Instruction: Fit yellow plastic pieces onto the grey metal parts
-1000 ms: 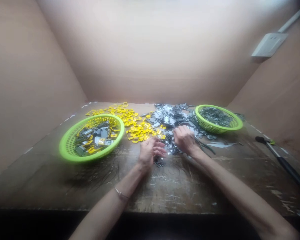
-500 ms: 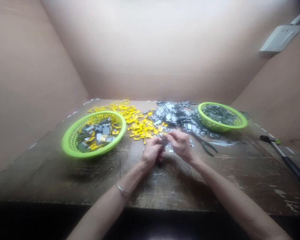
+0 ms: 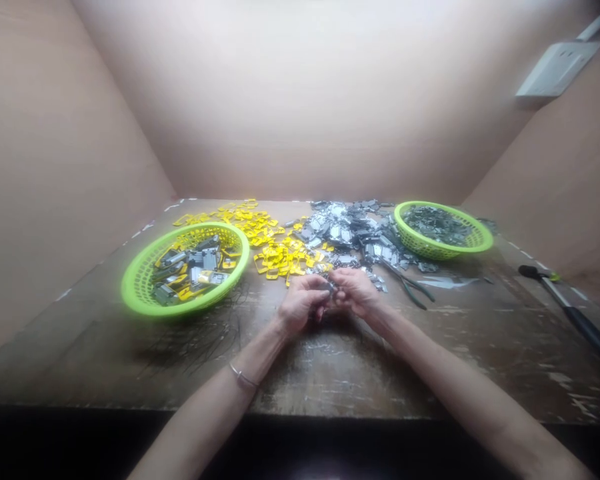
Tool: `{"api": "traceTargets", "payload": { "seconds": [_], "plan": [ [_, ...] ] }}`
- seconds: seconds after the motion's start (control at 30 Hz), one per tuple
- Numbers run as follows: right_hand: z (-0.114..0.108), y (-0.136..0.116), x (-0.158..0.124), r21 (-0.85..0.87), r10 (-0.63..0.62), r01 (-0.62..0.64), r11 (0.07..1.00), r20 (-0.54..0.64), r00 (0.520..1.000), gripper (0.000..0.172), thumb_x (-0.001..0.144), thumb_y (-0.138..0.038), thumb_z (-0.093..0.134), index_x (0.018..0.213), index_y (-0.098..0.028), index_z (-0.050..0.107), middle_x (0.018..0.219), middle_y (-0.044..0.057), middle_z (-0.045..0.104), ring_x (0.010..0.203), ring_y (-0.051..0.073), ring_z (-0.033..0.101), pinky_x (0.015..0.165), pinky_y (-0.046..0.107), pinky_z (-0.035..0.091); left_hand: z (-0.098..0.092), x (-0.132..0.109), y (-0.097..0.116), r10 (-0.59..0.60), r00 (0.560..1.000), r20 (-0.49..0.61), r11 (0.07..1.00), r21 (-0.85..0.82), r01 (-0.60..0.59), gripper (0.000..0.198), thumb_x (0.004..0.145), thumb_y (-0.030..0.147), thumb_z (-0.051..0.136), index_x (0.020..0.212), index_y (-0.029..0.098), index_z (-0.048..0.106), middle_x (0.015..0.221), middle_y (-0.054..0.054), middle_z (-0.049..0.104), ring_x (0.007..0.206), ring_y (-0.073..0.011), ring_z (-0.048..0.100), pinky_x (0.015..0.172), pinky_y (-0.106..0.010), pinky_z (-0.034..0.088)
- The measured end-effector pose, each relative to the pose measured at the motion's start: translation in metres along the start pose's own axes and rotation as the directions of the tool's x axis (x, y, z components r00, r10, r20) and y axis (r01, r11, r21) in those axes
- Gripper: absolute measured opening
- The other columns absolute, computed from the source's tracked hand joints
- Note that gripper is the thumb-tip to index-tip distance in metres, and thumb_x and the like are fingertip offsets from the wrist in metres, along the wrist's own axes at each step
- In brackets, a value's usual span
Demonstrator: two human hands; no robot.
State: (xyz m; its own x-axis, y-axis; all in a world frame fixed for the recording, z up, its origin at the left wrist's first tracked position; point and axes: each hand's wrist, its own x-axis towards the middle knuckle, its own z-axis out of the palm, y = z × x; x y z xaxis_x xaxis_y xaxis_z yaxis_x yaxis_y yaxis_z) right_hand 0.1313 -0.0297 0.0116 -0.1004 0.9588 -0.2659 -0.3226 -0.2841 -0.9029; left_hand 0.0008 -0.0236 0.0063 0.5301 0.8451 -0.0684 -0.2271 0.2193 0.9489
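Observation:
My left hand (image 3: 303, 301) and my right hand (image 3: 355, 291) meet over the middle of the table, fingers closed around a small grey part (image 3: 331, 288). Most of that part is hidden by the fingers, so its exact kind does not show. Just beyond the hands lie a heap of yellow plastic frames (image 3: 280, 259) and a heap of grey metallic pieces (image 3: 340, 230). Green-handled pliers (image 3: 407, 287) rest on the table to the right of my right hand.
A lime-green basket (image 3: 135, 287) at left holds grey and yellow parts. Another green basket (image 3: 480, 243) at right back contains small grey pieces. Thin dark wires (image 3: 195, 343) lie at left front. A black-handled tool (image 3: 585, 330) lies at the right edge. Walls enclose the worn table (image 3: 330, 387).
My right hand has come down and turned, its fingers now lower and close against the left hand's fingertips. The grey part is more covered than before. The camera view has shifted slightly.

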Motion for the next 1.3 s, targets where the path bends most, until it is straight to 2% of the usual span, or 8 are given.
{"api": "traceTargets", "payload": {
  "seconds": [0.3,0.43,0.57,0.7,0.87,1.03,1.17,1.3],
  "plan": [
    [0.004,-0.002,-0.005,0.171,0.108,-0.127,0.977,0.116,0.987,0.028,0.059,-0.036,0.063,0.061,-0.014,0.045,0.043,-0.008,0.037,0.032,-0.001,0.026,0.025,0.010,0.014,0.009,-0.005,0.002,0.119,0.985,-0.122,0.993,0.016,-0.118,0.012,0.061,0.023,0.056,0.063,0.012,0.054,0.049,0.001,0.050,0.037,-0.0042,0.040,0.036,-0.017,0.031],
    [0.005,0.004,-0.003,0.165,0.130,-0.146,0.976,0.103,0.986,0.031,0.058,-0.040,0.062,0.062,-0.014,0.045,0.039,-0.010,0.031,0.031,0.000,0.024,0.027,0.010,0.016,0.011,-0.004,-0.001,0.137,0.981,-0.140,0.988,-0.057,-0.146,0.024,0.061,0.021,0.055,0.085,0.015,0.053,0.055,0.002,0.053,0.036,-0.0042,0.040,0.035,-0.017,0.031],
    [0.006,0.013,0.000,0.046,0.120,-0.124,0.991,0.081,0.990,0.040,0.058,-0.052,0.055,0.061,-0.014,0.046,0.041,-0.005,0.042,0.033,0.004,0.037,0.028,0.013,0.021,0.014,-0.002,-0.006,0.177,0.967,-0.184,0.979,-0.064,-0.192,0.031,0.061,0.019,0.056,0.091,0.013,0.053,0.059,0.001,0.055,0.036,-0.0038,0.041,0.033,-0.017,0.030],
    [0.004,0.010,0.002,-0.193,-0.056,0.049,0.980,-0.032,0.998,0.043,0.060,-0.056,0.049,0.054,-0.014,0.044,0.039,-0.005,0.042,0.031,0.003,0.034,0.030,0.016,0.022,0.018,0.001,-0.008,0.166,0.962,-0.216,0.980,-0.074,-0.186,0.029,0.061,0.021,0.056,0.088,0.012,0.052,0.053,0.001,0.054,0.033,-0.0048,0.040,0.030,-0.017,0.028],
    [-0.028,-0.021,0.009,-0.702,-0.510,0.318,0.637,-0.075,0.857,0.029,0.063,-0.041,0.055,0.074,-0.015,0.057,0.071,0.001,0.059,0.060,0.009,0.052,0.053,0.020,0.039,0.011,0.009,0.000,0.150,0.944,-0.295,0.982,-0.066,-0.177,0.026,0.057,0.021,0.059,0.080,0.012,0.050,0.050,0.001,0.055,0.031,-0.0060,0.041,0.028,-0.016,0.026],
    [-0.063,-0.031,0.020,-0.953,-0.420,0.098,0.287,-0.033,0.907,0.018,0.061,-0.032,0.057,0.071,-0.018,0.062,0.069,0.002,0.061,0.063,0.012,0.053,0.057,0.022,0.037,-0.008,0.012,0.009,0.169,0.890,-0.423,0.973,-0.070,-0.218,0.022,0.056,0.020,0.060,0.071,0.013,0.046,0.050,0.002,0.054,0.031,-0.0062,0.042,0.028,-0.016,0.026],
    [-0.059,-0.025,0.018,-0.997,-0.306,0.072,0.038,0.057,0.950,0.017,0.057,-0.036,0.060,0.066,-0.022,0.064,0.070,0.001,0.062,0.064,0.013,0.053,0.053,0.021,0.033,-0.014,0.012,0.008,0.121,0.894,-0.431,0.981,-0.088,-0.175,0.024,0.055,0.020,0.060,0.072,0.013,0.044,0.048,0.002,0.053,0.030,-0.0057,0.042,0.028,-0.015,0.026],
    [-0.051,-0.021,0.013,-0.995,-0.284,0.075,-0.059,0.089,0.955,0.018,0.062,-0.037,0.056,0.067,-0.022,0.065,0.071,0.002,0.062,0.065,0.012,0.053,0.052,0.020,0.031,-0.013,0.013,0.006,0.066,0.912,-0.405,0.986,-0.111,-0.121,0.027,0.054,0.020,0.061,0.074,0.014,0.043,0.048,0.002,0.053,0.029,-0.0058,0.041,0.027,-0.014,0.024]
  ]
}}
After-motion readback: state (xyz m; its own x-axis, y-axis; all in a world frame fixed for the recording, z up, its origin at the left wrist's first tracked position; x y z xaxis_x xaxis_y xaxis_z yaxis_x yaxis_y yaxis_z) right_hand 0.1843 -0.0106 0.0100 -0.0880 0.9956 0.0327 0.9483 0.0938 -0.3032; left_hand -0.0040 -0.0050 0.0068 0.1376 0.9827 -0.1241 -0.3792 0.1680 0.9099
